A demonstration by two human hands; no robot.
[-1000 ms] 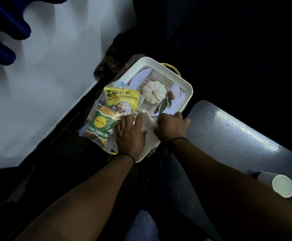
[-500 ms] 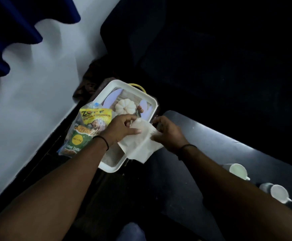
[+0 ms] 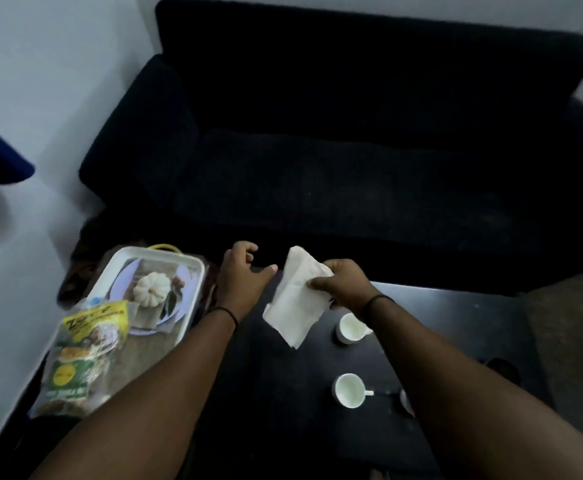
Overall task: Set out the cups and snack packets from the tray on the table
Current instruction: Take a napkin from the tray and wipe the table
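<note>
Snack packets point(image 3: 82, 348) on the tray point(image 3: 193, 271) are light, crinkly, slippery; take their edges. Right hand point(image 3: 342, 282) grip pinches napkin point(image 3: 297, 303); left hand point(image 3: 245, 275) empty, loosely spread.

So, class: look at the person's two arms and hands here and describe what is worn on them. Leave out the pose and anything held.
Both forearms are bare right to the bottom of the picture; no sleeves, gloves, rings or watch show. The left hand has a thin black band round its wrist. The right hand has a matching thin black band round its wrist. No other markings are visible in the dim light.
</note>
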